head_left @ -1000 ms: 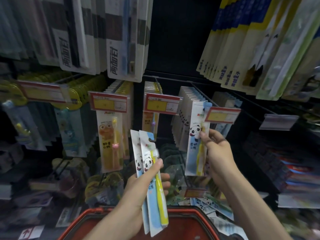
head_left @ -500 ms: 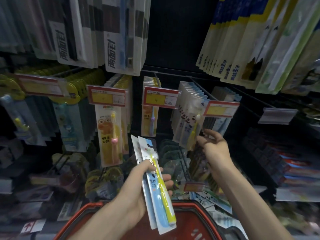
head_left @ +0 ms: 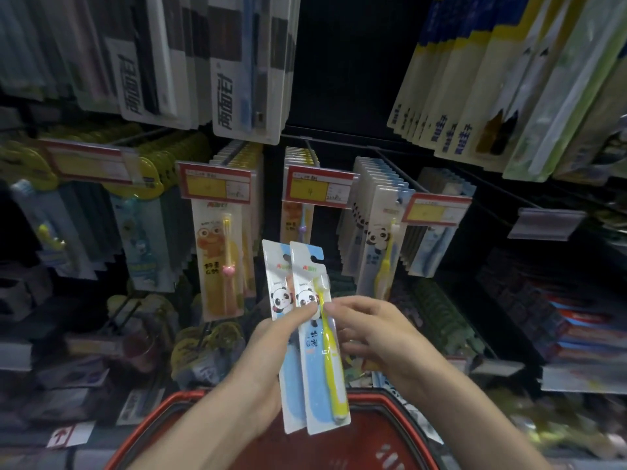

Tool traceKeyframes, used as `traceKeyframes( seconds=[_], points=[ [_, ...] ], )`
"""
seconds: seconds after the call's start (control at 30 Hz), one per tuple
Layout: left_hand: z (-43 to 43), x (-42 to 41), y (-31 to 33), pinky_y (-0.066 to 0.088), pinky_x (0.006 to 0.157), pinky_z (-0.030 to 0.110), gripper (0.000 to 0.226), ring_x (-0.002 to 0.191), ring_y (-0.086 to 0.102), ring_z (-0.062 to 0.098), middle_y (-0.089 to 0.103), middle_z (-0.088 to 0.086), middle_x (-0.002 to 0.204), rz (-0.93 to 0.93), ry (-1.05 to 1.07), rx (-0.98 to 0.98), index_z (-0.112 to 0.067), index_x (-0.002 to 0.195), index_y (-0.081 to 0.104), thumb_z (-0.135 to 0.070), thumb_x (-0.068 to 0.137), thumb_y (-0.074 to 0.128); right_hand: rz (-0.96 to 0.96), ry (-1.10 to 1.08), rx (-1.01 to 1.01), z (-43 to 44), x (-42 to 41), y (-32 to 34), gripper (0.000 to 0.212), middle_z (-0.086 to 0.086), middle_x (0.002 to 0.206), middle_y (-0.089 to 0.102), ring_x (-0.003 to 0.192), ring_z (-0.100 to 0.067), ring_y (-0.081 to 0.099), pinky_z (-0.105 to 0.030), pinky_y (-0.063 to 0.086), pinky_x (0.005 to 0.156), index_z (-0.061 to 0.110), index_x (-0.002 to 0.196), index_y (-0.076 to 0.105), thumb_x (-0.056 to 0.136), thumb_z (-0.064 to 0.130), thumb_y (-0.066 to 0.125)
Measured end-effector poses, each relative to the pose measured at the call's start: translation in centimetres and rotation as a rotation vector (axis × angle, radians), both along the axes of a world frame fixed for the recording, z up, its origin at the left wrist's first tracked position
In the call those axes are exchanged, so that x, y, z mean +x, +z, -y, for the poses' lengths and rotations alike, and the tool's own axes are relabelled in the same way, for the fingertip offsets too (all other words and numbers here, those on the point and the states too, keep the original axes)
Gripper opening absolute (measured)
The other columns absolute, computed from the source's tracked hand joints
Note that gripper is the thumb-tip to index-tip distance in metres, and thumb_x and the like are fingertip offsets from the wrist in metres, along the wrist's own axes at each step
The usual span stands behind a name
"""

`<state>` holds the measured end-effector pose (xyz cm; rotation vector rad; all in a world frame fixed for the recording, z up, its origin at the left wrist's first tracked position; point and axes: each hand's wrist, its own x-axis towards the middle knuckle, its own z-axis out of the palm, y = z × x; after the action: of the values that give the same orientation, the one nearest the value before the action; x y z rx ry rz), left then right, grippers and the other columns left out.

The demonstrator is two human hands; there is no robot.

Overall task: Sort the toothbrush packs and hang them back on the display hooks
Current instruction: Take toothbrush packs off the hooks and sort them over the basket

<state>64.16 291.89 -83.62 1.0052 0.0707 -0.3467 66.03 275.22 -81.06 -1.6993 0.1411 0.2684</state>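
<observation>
My left hand (head_left: 268, 351) holds two blue-and-white panda toothbrush packs upright in front of the shelf. The front pack (head_left: 322, 378) has a yellow brush; the second pack (head_left: 279, 293) sits behind it to the left. My right hand (head_left: 369, 330) pinches the front pack at its right edge near the brush neck. Matching panda packs (head_left: 380, 239) hang in a row on a hook at the right of centre, behind a red-and-yellow price tag (head_left: 436, 210).
A red shopping basket (head_left: 163, 425) sits below my hands. Orange frog toothbrush packs (head_left: 220, 256) hang left of centre, more packs (head_left: 302, 218) behind the middle price tag. Larger packs hang on the upper hooks (head_left: 244, 66). Lower shelves hold dark mixed goods.
My right hand let go of the panda pack now hanging on the hook and came down left to the front pack in my left hand.
</observation>
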Motion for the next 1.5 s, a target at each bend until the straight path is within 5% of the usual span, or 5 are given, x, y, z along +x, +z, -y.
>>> traceKeyframes(
  seconds=[0.27,0.7,1.07,1.4,1.5],
  points=[
    [0.8,0.9,0.4,0.06,0.095,0.055,0.035,0.097,0.078,0.039,0.08,0.02,0.104,-0.011,0.099,0.139,-0.007,0.114,0.077,-0.029,0.087,0.079,0.04,-0.047,0.181,0.2,0.4,0.3,0.015,-0.012,0.098,0.081,0.071,-0.014,0.077,-0.021,0.055,0.054,0.008,0.108,0.073,0.095,0.018,0.074],
    [0.8,1.6,0.0,0.066,0.066,0.042,0.025,0.076,0.075,0.032,0.074,0.021,0.081,-0.073,0.224,0.075,0.002,0.108,0.073,-0.014,0.09,0.079,0.356,-0.325,0.161,2.8,2.6,0.9,0.024,-0.002,0.104,0.081,0.106,-0.023,0.076,-0.055,0.056,0.102,0.013,0.123,0.063,0.1,0.016,0.067],
    [1.1,1.4,-0.3,0.063,0.064,0.038,0.022,0.076,0.072,0.033,0.071,0.021,0.079,-0.075,0.177,0.084,0.002,0.105,0.075,-0.014,0.09,0.079,0.311,-0.464,0.213,3.1,3.9,1.5,0.015,-0.012,0.105,0.08,0.065,-0.015,0.065,-0.014,0.043,0.037,0.014,0.117,0.063,0.103,0.016,0.064],
    [1.1,1.2,0.4,0.065,0.067,0.044,0.036,0.07,0.072,0.035,0.069,0.025,0.078,-0.064,0.138,0.008,0.005,0.124,0.065,-0.021,0.099,0.066,0.27,-0.506,0.221,3.9,5.0,1.2,0.023,-0.013,0.106,0.074,0.068,-0.019,0.064,-0.018,0.044,0.036,0.012,0.126,0.064,0.104,0.018,0.063],
    [1.1,1.2,0.5,0.066,0.074,0.051,0.04,0.071,0.075,0.038,0.073,0.03,0.083,-0.038,0.128,0.025,0.0,0.138,0.054,-0.019,0.103,0.06,0.27,-0.543,0.14,4.2,5.4,0.4,0.025,-0.008,0.113,0.073,0.088,-0.022,0.07,-0.032,0.06,0.064,0.015,0.125,0.063,0.102,0.021,0.067]
  ],
)
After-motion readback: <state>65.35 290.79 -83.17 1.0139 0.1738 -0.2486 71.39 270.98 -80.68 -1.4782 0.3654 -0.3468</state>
